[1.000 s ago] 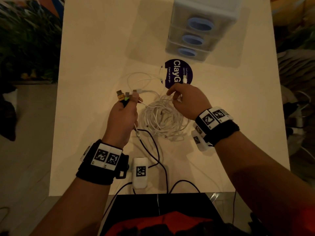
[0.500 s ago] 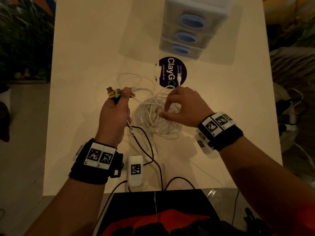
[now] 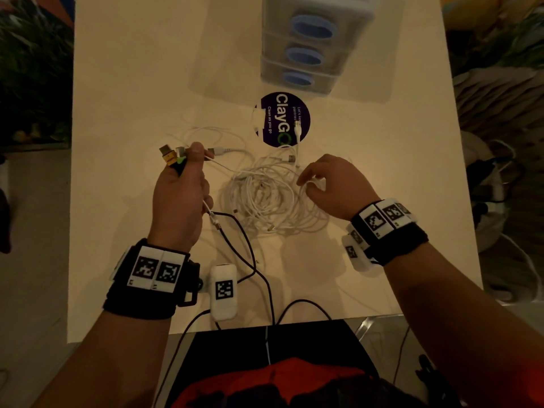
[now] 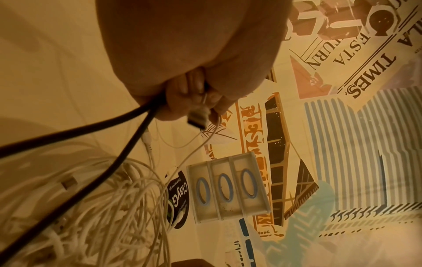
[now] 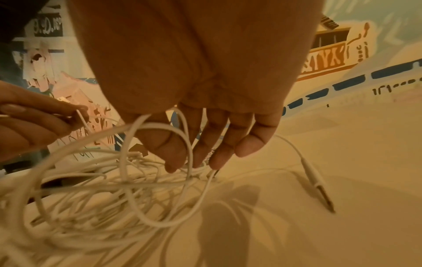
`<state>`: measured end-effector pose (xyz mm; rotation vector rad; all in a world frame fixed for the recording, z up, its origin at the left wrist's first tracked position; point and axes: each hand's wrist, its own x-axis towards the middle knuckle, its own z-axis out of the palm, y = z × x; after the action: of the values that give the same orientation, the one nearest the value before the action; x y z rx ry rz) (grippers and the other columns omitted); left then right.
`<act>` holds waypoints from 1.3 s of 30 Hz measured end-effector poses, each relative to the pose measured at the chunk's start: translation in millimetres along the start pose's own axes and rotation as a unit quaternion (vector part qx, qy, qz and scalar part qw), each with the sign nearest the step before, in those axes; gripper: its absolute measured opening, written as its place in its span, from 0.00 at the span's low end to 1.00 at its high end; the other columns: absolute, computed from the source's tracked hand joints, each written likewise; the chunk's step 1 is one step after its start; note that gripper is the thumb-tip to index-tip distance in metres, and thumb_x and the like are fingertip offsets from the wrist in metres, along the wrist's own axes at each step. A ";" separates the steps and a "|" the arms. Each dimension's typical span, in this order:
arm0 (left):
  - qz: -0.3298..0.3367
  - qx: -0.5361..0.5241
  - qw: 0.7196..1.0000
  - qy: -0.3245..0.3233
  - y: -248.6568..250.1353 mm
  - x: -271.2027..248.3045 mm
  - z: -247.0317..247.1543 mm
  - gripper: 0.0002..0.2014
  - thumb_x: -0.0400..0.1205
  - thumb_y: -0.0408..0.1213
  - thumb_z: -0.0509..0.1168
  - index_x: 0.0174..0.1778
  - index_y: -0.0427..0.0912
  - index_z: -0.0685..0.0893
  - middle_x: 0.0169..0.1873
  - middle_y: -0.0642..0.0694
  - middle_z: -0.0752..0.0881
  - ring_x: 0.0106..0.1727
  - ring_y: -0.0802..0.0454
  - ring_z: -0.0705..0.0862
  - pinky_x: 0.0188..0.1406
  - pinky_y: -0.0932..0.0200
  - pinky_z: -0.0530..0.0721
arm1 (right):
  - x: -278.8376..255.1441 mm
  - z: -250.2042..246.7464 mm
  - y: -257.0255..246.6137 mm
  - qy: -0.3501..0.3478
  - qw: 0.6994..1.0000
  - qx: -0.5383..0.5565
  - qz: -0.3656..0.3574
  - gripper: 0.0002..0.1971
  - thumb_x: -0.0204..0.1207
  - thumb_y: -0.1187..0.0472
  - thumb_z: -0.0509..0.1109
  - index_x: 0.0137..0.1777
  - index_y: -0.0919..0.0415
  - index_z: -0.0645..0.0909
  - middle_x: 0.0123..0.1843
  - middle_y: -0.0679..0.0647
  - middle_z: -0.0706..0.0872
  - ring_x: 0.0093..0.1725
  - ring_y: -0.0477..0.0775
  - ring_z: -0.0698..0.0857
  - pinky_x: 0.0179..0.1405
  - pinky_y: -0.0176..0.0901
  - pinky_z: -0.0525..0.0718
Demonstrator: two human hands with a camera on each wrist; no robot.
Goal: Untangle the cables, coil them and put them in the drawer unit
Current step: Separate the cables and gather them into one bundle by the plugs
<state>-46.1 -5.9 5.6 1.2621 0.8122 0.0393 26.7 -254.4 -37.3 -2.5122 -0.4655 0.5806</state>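
Left hand (image 3: 179, 198): curling tight round a bunch of cable ends, the yellow-and-black plug (image 3: 170, 156) and a silver plug poking out past the thumb; black cables (image 4: 75, 137) are trailing down from the fist.
Right hand (image 3: 332, 187): hanging over the right edge of the tangle, fingers (image 5: 219, 153) loosely bent and dipping among white loops, one strand lying across the thumb; no firm grip showing.
White cables (image 3: 270, 198): lying in a knotted heap on the bench (image 3: 132, 83) between both hands.
Drawer unit (image 3: 312, 45): standing at the far side, three blue-handled drawers, all closed.
Round sticker (image 3: 279, 119): sitting between drawers and heap, a white plug resting on it.
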 end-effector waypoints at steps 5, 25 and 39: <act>-0.010 -0.006 1.000 -0.005 1.4 -2.7 2.4 0.12 0.90 0.48 0.63 0.46 0.49 0.86 0.23 0.54 0.62 0.24 0.57 0.57 0.20 0.61 0.60 | 0.2 -0.7 -16.0 0.020 0.998 -0.058 0.018 0.32 0.72 0.19 0.58 0.50 0.42 0.90 0.52 0.48 0.87 0.52 0.54 0.83 0.56 0.55 0.81; 0.099 0.091 0.981 -0.142 8.9 -22.7 16.5 0.20 0.83 0.57 0.66 0.54 0.43 0.89 0.18 0.60 0.76 0.20 0.61 0.62 0.25 0.56 0.63 | 34.8 1.1 -52.6 0.001 0.991 -0.051 -0.126 0.10 0.81 0.45 0.71 0.57 0.42 0.88 0.50 0.41 0.92 0.51 0.48 0.88 0.55 0.50 0.82; 0.067 0.304 0.939 -0.149 -22.6 -8.8 22.5 0.07 0.85 0.44 0.72 0.58 0.55 0.90 0.55 0.62 0.89 0.56 0.77 0.83 0.54 0.81 0.76 | 22.2 -3.5 -27.8 0.076 0.908 0.412 0.019 0.04 0.88 0.68 0.60 0.54 0.58 0.73 0.48 0.62 0.92 0.45 0.62 0.94 0.42 0.48 0.88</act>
<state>-48.9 -36.2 -7.5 1.8526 0.4814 -0.3102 41.6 -223.8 -26.1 -1.7310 -0.0709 0.4581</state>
